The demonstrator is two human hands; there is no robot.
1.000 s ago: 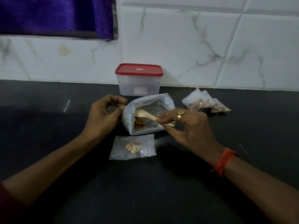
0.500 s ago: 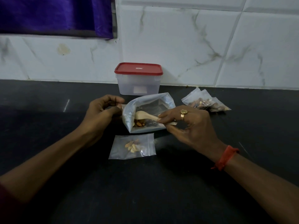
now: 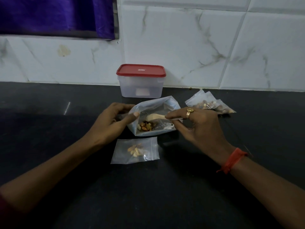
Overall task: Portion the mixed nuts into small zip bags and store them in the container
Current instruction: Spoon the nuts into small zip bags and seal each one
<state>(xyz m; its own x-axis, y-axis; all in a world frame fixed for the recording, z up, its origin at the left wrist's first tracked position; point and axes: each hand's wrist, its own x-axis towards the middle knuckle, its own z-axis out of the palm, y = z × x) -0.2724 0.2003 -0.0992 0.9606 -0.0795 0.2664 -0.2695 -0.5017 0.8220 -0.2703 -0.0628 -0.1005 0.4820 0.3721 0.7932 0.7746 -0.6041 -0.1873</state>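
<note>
On our right hand point(image 3: 198, 128) we wear a gold ring point(image 3: 189, 112) with a raised round top; an orange-red thread band point(image 3: 232, 160), one loose end trailing, circles that wrist. Our left forearm point(image 3: 49, 177) is bare up to a dark red sleeve point(image 3: 3, 205).

Purple cloth point(image 3: 56, 14) above white marbled tiles point(image 3: 181, 47), black counter point(image 3: 148, 195)

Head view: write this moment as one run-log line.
left hand holds nut bag open | right hand holds spoon inside | container lidded
</note>
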